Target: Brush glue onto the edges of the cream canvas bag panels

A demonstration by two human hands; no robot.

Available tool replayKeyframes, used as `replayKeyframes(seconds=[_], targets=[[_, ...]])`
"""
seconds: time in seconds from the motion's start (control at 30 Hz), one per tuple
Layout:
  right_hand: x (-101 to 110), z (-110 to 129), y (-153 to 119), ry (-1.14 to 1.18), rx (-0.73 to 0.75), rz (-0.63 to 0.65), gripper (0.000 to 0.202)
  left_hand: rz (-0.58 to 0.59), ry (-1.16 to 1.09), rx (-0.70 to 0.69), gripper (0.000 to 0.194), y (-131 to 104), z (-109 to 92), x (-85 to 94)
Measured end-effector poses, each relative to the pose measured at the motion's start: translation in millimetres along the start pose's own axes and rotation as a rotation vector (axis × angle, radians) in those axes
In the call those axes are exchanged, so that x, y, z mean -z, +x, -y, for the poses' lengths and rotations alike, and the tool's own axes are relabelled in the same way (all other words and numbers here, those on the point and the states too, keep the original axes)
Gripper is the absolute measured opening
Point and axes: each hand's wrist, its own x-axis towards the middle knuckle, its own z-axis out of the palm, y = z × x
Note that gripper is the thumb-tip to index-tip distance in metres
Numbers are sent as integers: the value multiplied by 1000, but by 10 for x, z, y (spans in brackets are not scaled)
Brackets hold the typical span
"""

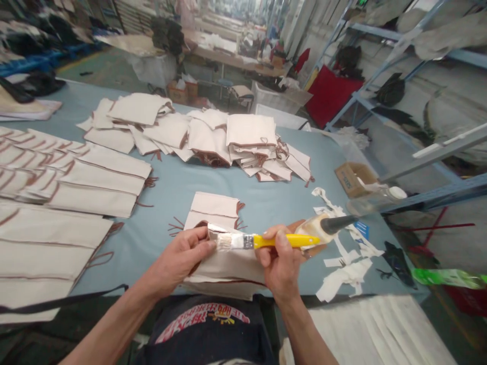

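Note:
A paintbrush (285, 240) with a yellow handle is gripped in my right hand (282, 261), its bristles pointing left. The bristles look whitish and meet the edge of a cream fabric piece (228, 266) with brown trim. My left hand (188, 253) pinches that edge between thumb and fingers, close to the bristle tips. Just beyond lies another cream piece (215, 204) with brown threads at its sides. To the right of my right hand stands a glue-stained container (312, 230) with a dark nozzle-like part.
Overlapping cream pieces (91, 182) cover the table's left side. A heap of similar pieces (167, 129) spans the back. White scraps (344, 276), a cardboard box (353, 178) and a clear bottle (375, 200) sit at the right. Metal shelving (418, 101) stands beyond the right edge.

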Motion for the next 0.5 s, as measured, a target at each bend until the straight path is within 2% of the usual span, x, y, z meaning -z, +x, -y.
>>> replayKeyframes(seconds=[0.1, 0.23, 0.37, 0.5], targets=[[-41, -34, -53, -120, 166, 148, 35, 53, 52, 25, 43, -61, -4, 12], [-36, -72, -91, -239, 389, 212, 26, 97, 36, 61, 49, -129, 99, 74], [40, -16, -195, -269, 524, 233, 21, 70, -36, 78, 48, -194, 169, 130], [86, 3, -239, -432, 592, 330, 19, 70, -102, 75, 47, -245, 141, 105]])
